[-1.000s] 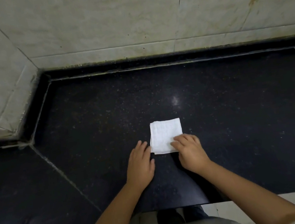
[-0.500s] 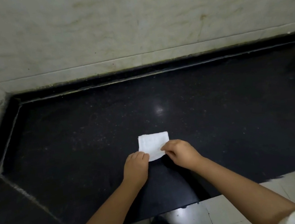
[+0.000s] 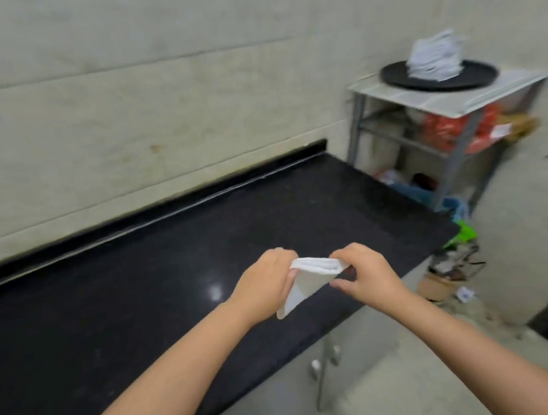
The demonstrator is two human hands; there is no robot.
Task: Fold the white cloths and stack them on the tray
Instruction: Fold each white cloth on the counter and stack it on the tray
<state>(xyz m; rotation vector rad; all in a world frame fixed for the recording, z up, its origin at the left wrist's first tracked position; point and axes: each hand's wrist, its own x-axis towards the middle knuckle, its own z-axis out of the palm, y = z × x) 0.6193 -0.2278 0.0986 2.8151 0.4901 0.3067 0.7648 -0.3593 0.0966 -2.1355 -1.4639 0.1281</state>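
A small folded white cloth (image 3: 306,281) is held in the air above the black counter (image 3: 138,293), near its front edge. My left hand (image 3: 265,286) grips its left end and my right hand (image 3: 363,270) pinches its right end. One corner of the cloth hangs down below my left hand. At the upper right a round black tray (image 3: 477,73) rests on a white shelf unit (image 3: 506,89). A stack of folded white cloths (image 3: 435,56) sits on that tray. The picture is blurred.
The shelf unit stands just past the counter's right end, with red packets (image 3: 446,129) and other clutter on its lower levels. More clutter (image 3: 452,264) lies on the floor below. Cabinet doors with knobs (image 3: 322,360) are under the counter. A pale tiled wall (image 3: 149,102) runs behind.
The cloth has been lifted off the counter and both hands now hold it in the air. My view has swung to the right, bringing the shelf unit and tray into sight.
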